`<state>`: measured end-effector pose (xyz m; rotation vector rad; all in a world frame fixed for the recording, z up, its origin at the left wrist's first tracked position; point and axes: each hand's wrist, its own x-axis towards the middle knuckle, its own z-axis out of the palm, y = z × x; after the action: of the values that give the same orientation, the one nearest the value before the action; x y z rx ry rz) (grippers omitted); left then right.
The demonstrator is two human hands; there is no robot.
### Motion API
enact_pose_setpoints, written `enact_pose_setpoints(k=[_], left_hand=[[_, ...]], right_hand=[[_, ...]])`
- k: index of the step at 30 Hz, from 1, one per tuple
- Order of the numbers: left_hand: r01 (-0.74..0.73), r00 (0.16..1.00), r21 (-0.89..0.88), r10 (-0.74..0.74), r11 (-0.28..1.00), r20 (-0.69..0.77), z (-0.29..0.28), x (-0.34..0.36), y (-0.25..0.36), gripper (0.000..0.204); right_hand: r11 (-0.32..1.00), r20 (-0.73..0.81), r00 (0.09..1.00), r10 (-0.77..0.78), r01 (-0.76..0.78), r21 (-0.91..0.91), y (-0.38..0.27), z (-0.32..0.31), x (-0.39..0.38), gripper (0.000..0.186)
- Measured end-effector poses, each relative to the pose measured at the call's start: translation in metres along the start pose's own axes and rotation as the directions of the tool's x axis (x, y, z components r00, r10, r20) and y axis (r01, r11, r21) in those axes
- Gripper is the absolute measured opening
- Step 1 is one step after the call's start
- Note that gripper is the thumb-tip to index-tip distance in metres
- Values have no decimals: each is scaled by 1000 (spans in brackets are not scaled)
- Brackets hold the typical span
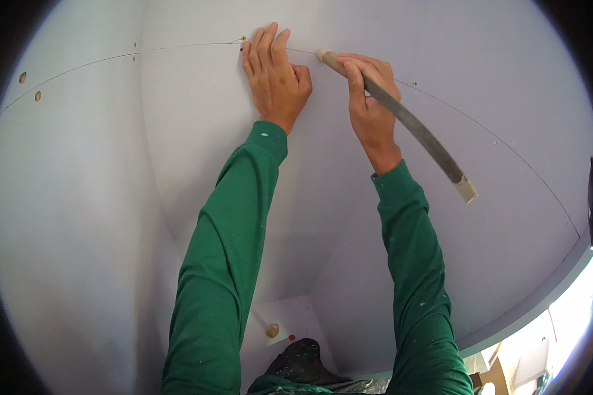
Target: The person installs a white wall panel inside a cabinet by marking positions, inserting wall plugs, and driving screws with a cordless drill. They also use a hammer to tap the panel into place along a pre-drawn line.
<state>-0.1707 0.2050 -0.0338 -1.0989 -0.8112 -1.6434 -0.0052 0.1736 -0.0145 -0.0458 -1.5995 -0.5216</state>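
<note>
My left hand [273, 82] lies with its fingers stretched out on a pale lilac-white panel [204, 112], across the thin seam that runs along it. Right by those fingertips is a small brownish hole [244, 39]. My right hand [374, 99] is closed around a long flat file [418, 128], dark grey along its length. Its pale handle end [329, 59] points at the panel close to the seam; whether it touches is unclear. The other end is pale too and slants down to the right.
Several round holes, such as one brown-rimmed hole [37, 96], sit beside the seam at left. Pale panels meet in corners around my arms. Low down are a small tan cylindrical piece [272, 330] and a red dot [292, 338]. A curved panel edge [534, 319] borders a bright, cluttered area at lower right.
</note>
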Motion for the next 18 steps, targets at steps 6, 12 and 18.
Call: enact_pose_setpoints(k=[6, 12, 18], left_hand=[[8, 1000, 6, -8, 1000, -6, -2, 1, -2, 61], [4, 1000, 1, -4, 1000, -3, 4, 6, -2, 60], [3, 998, 106, -10, 994, 62, 8, 8, 7, 72]], right_hand=[[998, -17, 999, 47, -46, 48, -13, -3, 2, 16], [999, -41, 999, 14, -12, 49, -5, 5, 9, 14], [985, -113, 979, 172, -173, 4, -41, -59, -10, 18]])
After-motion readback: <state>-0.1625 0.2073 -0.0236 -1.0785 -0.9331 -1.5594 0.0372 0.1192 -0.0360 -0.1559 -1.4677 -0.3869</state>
